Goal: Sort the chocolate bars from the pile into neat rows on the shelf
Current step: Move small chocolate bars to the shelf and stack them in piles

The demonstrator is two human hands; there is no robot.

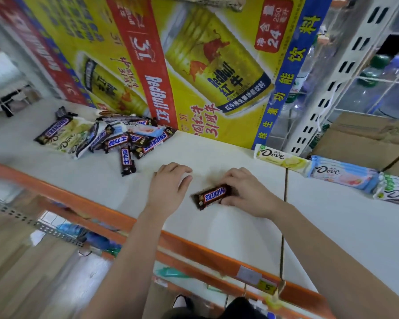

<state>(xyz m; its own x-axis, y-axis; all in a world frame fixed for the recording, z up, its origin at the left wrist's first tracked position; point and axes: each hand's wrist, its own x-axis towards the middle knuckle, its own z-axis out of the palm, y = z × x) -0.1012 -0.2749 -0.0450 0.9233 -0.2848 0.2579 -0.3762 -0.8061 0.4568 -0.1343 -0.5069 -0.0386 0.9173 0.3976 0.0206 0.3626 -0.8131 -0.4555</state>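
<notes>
Head camera, looking down on a white shelf (240,231) with an orange front edge (194,247): the right hand (244,192) holds a brown Snickers bar (213,195) by its right end, its fingers (233,177) curled over the far side and the thumb on the near side, so the bar is pinched between them. The bar lies flat on the shelf near the middle, its left end angled toward the front edge. The left hand (171,187) rests palm down on the shelf just left of the bar, fingers loosely spread and holding nothing; whether its thumb touches the wrapper cannot be told. At the back left lies the pile of chocolate bars (106,137), a jumble of Snickers and Dove wrappers overlapping at all angles, with one dark bar (127,161) sticking out of its near side. Well apart from the pile, at the right, three Dove bars lie end to end in a row: a pale yellow one (281,157), a light blue one (343,173) and a white and green one (394,194) partly cut off by the frame. A large Red Bull carton (205,65) stands at the back of the shelf behind the pile. Cardboard boxes (364,139) sit behind the Dove row, beside a slotted metal upright (346,65). A price tag (249,275) is fixed to the orange edge.
</notes>
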